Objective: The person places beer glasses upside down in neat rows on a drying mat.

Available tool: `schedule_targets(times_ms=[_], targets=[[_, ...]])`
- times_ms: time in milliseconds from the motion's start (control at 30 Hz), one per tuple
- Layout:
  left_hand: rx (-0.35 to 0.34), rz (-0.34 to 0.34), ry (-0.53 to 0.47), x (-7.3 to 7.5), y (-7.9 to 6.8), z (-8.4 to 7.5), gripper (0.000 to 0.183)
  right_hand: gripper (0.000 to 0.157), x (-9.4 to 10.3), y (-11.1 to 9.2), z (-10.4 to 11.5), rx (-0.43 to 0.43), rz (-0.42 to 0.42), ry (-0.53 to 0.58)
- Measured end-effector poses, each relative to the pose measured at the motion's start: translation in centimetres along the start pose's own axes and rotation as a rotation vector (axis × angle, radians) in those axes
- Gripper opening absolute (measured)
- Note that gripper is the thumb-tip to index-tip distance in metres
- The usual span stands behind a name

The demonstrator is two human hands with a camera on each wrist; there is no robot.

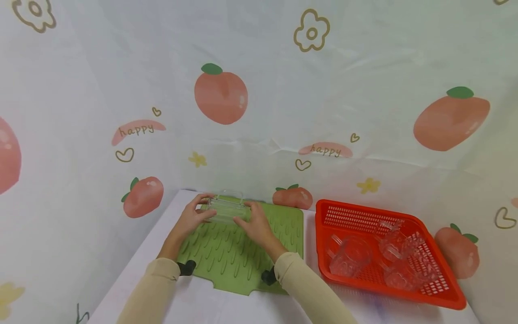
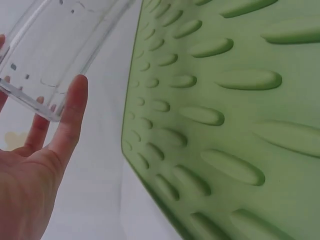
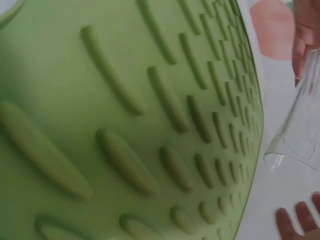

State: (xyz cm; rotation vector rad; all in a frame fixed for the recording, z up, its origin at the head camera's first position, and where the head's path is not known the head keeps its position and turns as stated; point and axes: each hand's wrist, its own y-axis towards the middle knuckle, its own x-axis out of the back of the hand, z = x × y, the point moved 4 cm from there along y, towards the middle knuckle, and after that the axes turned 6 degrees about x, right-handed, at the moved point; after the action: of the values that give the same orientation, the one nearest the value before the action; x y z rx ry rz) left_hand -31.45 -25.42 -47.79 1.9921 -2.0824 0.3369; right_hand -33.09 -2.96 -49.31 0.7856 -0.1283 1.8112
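Note:
A clear glass mug (image 1: 226, 210) lies sideways in the air above a green ridged mat (image 1: 226, 256), its handle toward the wall. My left hand (image 1: 193, 219) holds the mug's left end, with the thumb on the near side and fingers around the far side. In the left wrist view, my left hand (image 2: 42, 165) grips the mug's thick-edged end (image 2: 55, 65). At the other end, my right hand (image 1: 258, 227) holds the glass between thumb and forefinger. Several fingertips in the right wrist view (image 3: 295, 222) stand a little apart from the mug's rim (image 3: 292, 160).
A red perforated basket (image 1: 332, 281) stands to the right of the mat, with several clear glass mugs (image 1: 351, 256) inside. The white table (image 1: 226, 306) meets a fruit-patterned wall covering (image 1: 259, 166) behind and on the left.

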Motion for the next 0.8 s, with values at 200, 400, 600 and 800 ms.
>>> schedule_targets(times_ms=[200, 400, 600, 800], targets=[[0.007, -0.006, -0.012, -0.3, -0.1, -0.6, 0.056, 0.06, 0.3, -0.1, 1.0, 0.282, -0.096, -0.416], [0.012, 0.007, 0.048, -0.4, -1.4, -3.7, 0.054, 0.072, -0.5, 0.1, 1.3, 0.404, -0.114, -0.647], [-0.025, -0.013, 0.141, -0.7, -0.5, -2.7, 0.052, 0.078, -1.2, 0.7, 1.8, 0.368, -0.089, -0.695], [-0.021, 0.019, 0.179, -0.9, 0.3, -1.5, 0.052, 0.082, -2.0, 1.2, 1.9, 0.275, 0.033, -0.747]])
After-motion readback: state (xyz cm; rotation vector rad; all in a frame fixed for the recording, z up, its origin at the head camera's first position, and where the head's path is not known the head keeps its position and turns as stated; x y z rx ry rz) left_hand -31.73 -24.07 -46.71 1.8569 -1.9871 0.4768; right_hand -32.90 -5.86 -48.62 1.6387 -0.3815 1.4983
